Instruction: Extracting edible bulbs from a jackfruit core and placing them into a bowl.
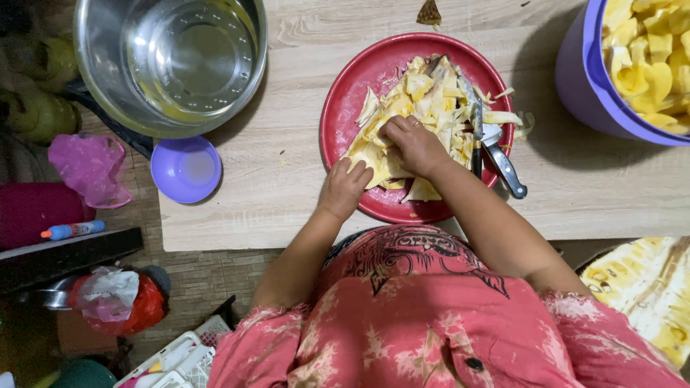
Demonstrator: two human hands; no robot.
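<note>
- We've got both hands in the pale yellow jackfruit scraps (424, 108), heaped on the round red plastic plate (345, 100) at table centre.
- Our left hand (343, 188) curls on the heap's seven o'clock edge; our right hand (415, 145) pinches strips mid-pile.
- A black-handled steel knife (496, 154) lies idle at three o'clock.
- We judge this sorting by hand; next needs a firm pull apart.

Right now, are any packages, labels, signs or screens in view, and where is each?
Small tube or bottle: lying on the dark shelf at far left; blue body with a pale label band, orange cap.
Pink plastic bag: crumpled, left of the table.
No signs or screens.
</note>
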